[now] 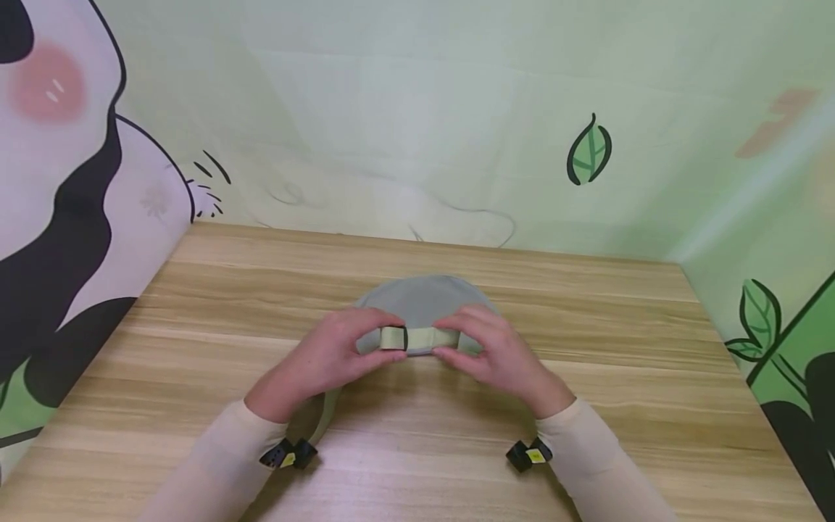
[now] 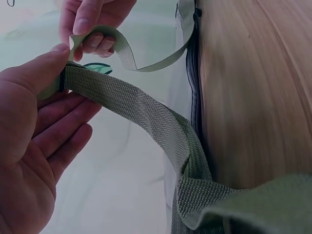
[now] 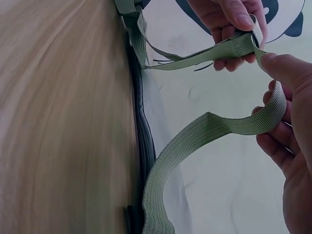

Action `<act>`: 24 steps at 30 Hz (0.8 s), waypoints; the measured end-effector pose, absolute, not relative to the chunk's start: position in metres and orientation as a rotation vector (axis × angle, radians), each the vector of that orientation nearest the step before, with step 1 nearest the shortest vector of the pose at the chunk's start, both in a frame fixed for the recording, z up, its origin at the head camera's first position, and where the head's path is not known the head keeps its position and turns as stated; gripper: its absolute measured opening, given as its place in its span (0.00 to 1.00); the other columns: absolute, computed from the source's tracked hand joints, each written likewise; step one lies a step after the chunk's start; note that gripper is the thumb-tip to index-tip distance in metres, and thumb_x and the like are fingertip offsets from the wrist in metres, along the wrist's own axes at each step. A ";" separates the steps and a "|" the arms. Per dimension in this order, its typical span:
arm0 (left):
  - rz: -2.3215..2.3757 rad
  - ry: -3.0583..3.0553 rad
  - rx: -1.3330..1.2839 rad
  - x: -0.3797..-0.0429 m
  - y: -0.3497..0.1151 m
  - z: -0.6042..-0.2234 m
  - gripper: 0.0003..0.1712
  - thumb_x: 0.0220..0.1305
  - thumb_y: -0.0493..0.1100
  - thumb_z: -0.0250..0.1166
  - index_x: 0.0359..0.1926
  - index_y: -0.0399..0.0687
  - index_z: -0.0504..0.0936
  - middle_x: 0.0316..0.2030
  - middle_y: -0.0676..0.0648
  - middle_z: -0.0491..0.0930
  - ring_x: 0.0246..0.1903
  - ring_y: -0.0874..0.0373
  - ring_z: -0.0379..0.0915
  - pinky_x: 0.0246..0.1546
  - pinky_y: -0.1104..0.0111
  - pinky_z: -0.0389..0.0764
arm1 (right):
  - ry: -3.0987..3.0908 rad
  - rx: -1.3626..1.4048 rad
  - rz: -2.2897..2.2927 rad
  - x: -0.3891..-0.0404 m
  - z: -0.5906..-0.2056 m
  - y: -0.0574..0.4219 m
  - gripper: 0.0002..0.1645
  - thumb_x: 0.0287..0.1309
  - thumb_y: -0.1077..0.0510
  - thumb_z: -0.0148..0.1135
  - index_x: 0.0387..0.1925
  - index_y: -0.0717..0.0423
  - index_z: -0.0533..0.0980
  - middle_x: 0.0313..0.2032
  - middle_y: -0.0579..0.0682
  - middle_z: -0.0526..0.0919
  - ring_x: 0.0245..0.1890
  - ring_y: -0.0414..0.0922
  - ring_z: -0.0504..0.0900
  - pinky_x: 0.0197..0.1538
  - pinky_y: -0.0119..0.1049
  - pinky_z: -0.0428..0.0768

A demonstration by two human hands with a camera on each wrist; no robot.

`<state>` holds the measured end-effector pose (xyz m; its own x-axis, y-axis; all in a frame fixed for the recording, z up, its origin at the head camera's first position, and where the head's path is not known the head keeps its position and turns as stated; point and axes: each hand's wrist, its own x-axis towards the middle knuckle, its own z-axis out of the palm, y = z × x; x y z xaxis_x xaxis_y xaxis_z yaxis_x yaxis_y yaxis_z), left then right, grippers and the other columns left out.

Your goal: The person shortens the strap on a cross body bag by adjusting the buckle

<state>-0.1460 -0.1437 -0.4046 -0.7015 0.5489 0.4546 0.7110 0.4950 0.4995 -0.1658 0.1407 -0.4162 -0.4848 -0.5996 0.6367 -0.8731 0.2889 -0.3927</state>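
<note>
A grey-green bag (image 1: pixel 427 296) with a rounded outline lies on the table, its green webbing strap (image 1: pixel 420 338) raised in front of it. My left hand (image 1: pixel 335 344) pinches the strap right at a black slider buckle (image 1: pixel 406 338), thumb on one side and fingers on the other. A short way to the right, my right hand (image 1: pixel 499 348) pinches the strap's free stretch between thumb and fingers. In the right wrist view the webbing (image 3: pixel 195 134) curves down from that hand in a loose loop. Along the bag's edge runs a dark zipper (image 2: pixel 195 83), seen in the left wrist view.
The wood-grain table (image 1: pixel 620 326) reaches back to a pale green printed wall (image 1: pixel 404 130). A panda print (image 1: pixel 72 181) covers the left side, and leaf prints mark the right. Small black devices with yellow labels (image 1: pixel 536 455) sit on both sleeved wrists.
</note>
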 end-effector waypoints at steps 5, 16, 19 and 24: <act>-1.019 -2.508 -1.071 -0.145 -0.140 -0.404 0.20 0.62 0.45 0.82 0.53 0.47 0.89 0.46 0.52 0.92 0.43 0.58 0.86 0.48 0.59 0.88 | -2.197 1.332 1.045 -0.165 -0.416 0.138 0.16 0.68 0.54 0.76 0.51 0.59 0.85 0.41 0.49 0.88 0.44 0.46 0.85 0.49 0.43 0.87; -1.071 -2.465 -1.116 -0.147 -0.134 -0.403 0.20 0.61 0.43 0.83 0.52 0.47 0.88 0.44 0.52 0.91 0.42 0.60 0.86 0.48 0.58 0.88 | -2.163 1.379 0.946 -0.165 -0.413 0.128 0.18 0.63 0.58 0.80 0.51 0.59 0.85 0.42 0.50 0.88 0.45 0.47 0.86 0.53 0.42 0.87; -1.083 -2.481 -1.106 -0.146 -0.133 -0.402 0.20 0.60 0.44 0.83 0.51 0.49 0.89 0.44 0.53 0.91 0.43 0.60 0.86 0.48 0.60 0.88 | -2.171 1.392 0.899 -0.164 -0.411 0.125 0.19 0.60 0.58 0.81 0.51 0.59 0.85 0.42 0.49 0.88 0.45 0.47 0.86 0.54 0.41 0.86; -1.083 -2.487 -1.097 -0.146 -0.132 -0.403 0.18 0.60 0.45 0.83 0.49 0.49 0.90 0.43 0.54 0.92 0.41 0.61 0.86 0.47 0.61 0.88 | -2.224 1.374 0.842 -0.161 -0.409 0.123 0.22 0.56 0.59 0.83 0.51 0.59 0.85 0.43 0.48 0.88 0.46 0.47 0.85 0.54 0.41 0.86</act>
<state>-0.1462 -0.1321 -0.4034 -0.6988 0.5508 0.4564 0.7093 0.4513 0.5415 -0.1611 0.1228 -0.4091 -0.4414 -0.6611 0.6067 -0.8972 0.3378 -0.2846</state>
